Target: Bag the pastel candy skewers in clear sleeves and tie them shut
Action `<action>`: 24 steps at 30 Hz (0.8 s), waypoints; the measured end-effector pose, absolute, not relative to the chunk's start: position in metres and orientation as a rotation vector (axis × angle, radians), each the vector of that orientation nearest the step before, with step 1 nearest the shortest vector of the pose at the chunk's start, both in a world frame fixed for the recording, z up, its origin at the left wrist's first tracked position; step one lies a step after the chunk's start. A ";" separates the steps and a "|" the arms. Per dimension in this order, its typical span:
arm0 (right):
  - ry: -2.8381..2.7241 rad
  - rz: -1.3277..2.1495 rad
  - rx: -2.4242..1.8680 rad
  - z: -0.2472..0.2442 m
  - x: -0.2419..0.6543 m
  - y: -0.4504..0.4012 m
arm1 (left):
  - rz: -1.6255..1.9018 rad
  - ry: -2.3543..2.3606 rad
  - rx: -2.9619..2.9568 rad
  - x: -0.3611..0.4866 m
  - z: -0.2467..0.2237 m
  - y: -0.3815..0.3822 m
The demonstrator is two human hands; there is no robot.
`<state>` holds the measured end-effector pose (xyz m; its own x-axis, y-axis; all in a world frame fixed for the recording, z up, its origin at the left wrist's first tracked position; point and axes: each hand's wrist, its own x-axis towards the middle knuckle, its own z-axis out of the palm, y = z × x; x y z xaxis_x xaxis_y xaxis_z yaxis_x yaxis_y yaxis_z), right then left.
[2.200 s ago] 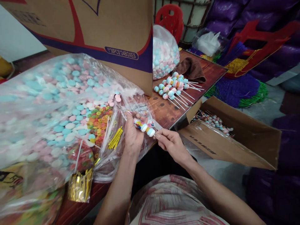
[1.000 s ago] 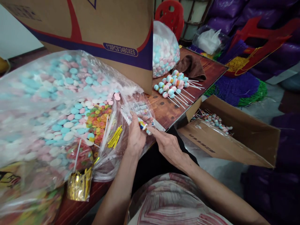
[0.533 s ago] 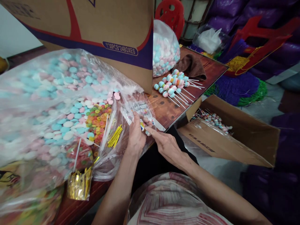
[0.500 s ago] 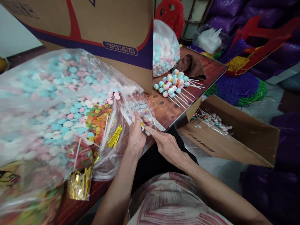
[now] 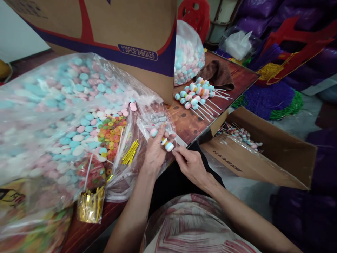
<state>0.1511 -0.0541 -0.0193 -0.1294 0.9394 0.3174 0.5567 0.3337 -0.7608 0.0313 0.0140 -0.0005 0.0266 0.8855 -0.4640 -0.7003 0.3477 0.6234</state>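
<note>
Head view: we saw the left hand point(image 5: 155, 151) curled around a candy skewer point(image 5: 167, 144) by the table point(image 5: 181, 117) edge, while the right hand point(image 5: 191, 164) pinched its lower end. We recorded piled skewers point(image 5: 195, 93) beside a brown cloth point(image 5: 219, 74) and gold ties point(image 5: 130, 152) near the left hand.

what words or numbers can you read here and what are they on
"1*30PCS*24BOXES", on the large carton
Dark characters on the open box: too blurred to quote
Marks at the large carton's upper left: too blurred
Print on the clear plastic packet: too small
</note>
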 end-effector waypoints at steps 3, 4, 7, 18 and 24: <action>-1.808 0.516 -1.273 -0.022 0.144 -0.052 | 1.176 0.917 0.300 0.036 -0.003 0.009; -1.797 0.478 -1.268 -0.023 0.142 -0.051 | 1.146 0.912 0.320 0.036 -0.004 0.007; -1.746 0.422 -1.271 -0.024 0.138 -0.047 | 1.063 0.875 0.380 0.034 -0.004 0.003; -1.775 0.477 -1.289 -0.028 0.146 -0.048 | 1.286 0.866 0.229 0.019 0.006 0.019; -1.715 0.707 -1.299 -0.019 0.150 -0.049 | 1.336 0.889 0.148 0.019 0.004 0.021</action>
<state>0.1499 -0.0491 -0.0195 -0.1000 0.9523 0.2883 0.4722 0.3005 -0.8287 0.0188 0.0208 0.0039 -0.0318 0.8810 -0.4720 -0.7755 0.2762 0.5677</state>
